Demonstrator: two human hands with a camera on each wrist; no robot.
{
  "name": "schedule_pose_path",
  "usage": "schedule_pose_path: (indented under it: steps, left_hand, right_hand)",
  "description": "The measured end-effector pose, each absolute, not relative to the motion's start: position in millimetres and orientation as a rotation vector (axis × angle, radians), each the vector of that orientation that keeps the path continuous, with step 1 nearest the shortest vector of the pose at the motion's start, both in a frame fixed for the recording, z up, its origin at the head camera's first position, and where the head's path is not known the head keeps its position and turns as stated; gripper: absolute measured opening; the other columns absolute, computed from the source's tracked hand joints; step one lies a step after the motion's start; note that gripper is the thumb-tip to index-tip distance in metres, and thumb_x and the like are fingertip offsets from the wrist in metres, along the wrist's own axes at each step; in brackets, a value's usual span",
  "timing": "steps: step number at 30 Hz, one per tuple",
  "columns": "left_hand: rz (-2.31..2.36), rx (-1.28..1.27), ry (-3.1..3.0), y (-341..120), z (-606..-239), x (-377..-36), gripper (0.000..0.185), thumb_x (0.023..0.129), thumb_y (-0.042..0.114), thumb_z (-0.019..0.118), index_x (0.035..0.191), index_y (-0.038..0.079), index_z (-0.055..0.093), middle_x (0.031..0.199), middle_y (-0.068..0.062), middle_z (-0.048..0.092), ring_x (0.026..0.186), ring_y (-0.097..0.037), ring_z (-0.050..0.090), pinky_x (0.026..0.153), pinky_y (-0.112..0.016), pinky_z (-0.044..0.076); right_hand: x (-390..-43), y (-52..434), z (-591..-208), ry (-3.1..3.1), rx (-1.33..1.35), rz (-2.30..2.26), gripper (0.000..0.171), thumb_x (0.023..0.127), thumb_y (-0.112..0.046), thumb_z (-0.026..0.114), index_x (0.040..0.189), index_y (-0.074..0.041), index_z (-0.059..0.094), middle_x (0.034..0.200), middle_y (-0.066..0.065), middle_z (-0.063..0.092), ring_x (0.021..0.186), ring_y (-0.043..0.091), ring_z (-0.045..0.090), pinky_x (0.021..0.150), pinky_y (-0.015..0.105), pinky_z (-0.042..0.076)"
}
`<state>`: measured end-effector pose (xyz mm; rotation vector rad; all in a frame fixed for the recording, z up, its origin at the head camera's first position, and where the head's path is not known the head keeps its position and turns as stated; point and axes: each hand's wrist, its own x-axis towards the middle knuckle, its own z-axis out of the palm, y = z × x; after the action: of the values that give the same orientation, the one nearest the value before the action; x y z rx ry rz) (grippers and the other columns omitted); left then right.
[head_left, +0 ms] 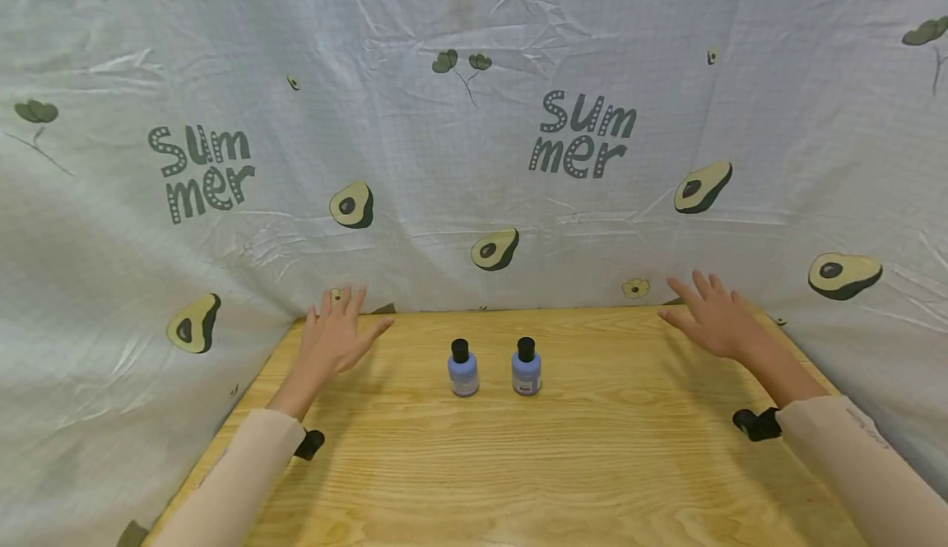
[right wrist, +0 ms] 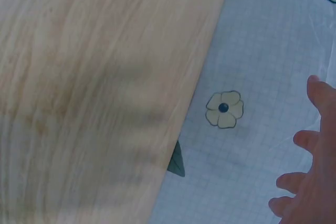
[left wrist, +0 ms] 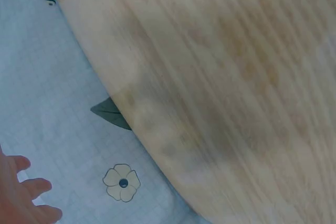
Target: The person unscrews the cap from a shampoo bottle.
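Work not yet begun: left hand (head_left: 335, 335) and right hand (head_left: 713, 315) hover w/ fingers spread, each grip apart and empty, flanking two untouched blue bottles (head_left: 462, 368) mid-desk (head_left: 592, 448).

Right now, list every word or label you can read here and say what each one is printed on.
"Summer", split as "Sum" over "mer", on the left of the cloth backdrop.
"Summer", split the same way, on the backdrop right of centre.
The left bottle and the right bottle: labels too small to read.
The wrist views show no text.
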<state>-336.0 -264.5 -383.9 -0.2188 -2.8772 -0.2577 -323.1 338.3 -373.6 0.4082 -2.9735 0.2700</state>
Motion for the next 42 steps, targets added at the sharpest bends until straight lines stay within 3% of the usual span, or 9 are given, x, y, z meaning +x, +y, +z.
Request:
schedule_pose_path:
  steps: [12,20,24,27,33,42]
  left_hand:
    - [-0.316,-0.258,-2.806,-258.2,-401.1,-300.5,0.093,0.099,0.073,0.044,0.164,0.008,0.029,0.168,-0.025,0.026,0.156,-0.055,0.01,0.118,-0.078,0.01]
    - [-0.324,-0.252,-2.833,-245.7,-405.8,-273.6,0.093,0.098,0.074,0.044,0.163,0.008,0.031,0.166,-0.024,0.031,0.155,-0.054,0.016,0.117,-0.078,0.012]
    - [-0.311,-0.277,-2.827,-234.7,-409.7,-263.3,0.092,0.098,0.073,0.046,0.161,0.008,0.034,0.163,-0.024,0.037,0.153,-0.052,0.024,0.117,-0.076,0.021]
    - [-0.319,-0.306,-2.805,-224.0,-412.8,-256.1,0.089,0.098,0.071,0.05,0.158,0.006,0.039,0.159,-0.024,0.044,0.148,-0.051,0.037,0.114,-0.072,0.032]
    - [-0.453,-0.35,-2.775,-198.8,-417.9,-241.5,0.081,0.097,0.068,0.056,0.148,0.004,0.053,0.145,-0.02,0.06,0.126,-0.043,0.063,0.096,-0.058,0.054]
    - [-0.866,-0.418,-2.716,-163.6,-421.4,-230.9,0.055,0.098,0.046,0.068,0.135,0.005,0.066,0.13,-0.016,0.071,0.117,-0.035,0.07,0.095,-0.051,0.057]
  right_hand:
    - [-286.8,325.4,-385.0,-2.893,0.461,0.299,0.077,0.107,-0.052,0.05,0.161,-0.002,0.03,0.161,0.042,0.021,0.146,0.067,0.019,0.108,0.083,0.018]
    - [-263.4,316.8,-397.3,-2.848,0.516,0.327,0.076,0.105,-0.047,0.057,0.159,0.0,0.033,0.162,0.036,0.026,0.148,0.059,0.025,0.11,0.08,0.023]
    - [-255.2,310.8,-403.7,-2.802,0.56,0.341,0.073,0.103,-0.041,0.063,0.156,0.003,0.037,0.16,0.035,0.033,0.145,0.058,0.033,0.108,0.076,0.032]
    - [-249.4,304.4,-409.0,-2.81,0.57,0.377,0.072,0.103,-0.038,0.063,0.156,0.004,0.038,0.159,0.033,0.035,0.143,0.056,0.037,0.105,0.073,0.039]
    - [-240.9,285.9,-415.8,-2.82,0.579,0.474,0.067,0.103,-0.031,0.066,0.154,0.002,0.041,0.156,0.031,0.042,0.135,0.054,0.049,0.1,0.067,0.047]
    - [-240.5,257.1,-426.0,-2.757,0.627,0.621,0.058,0.101,-0.023,0.069,0.15,0.0,0.048,0.146,0.025,0.055,0.128,0.047,0.059,0.097,0.061,0.053]
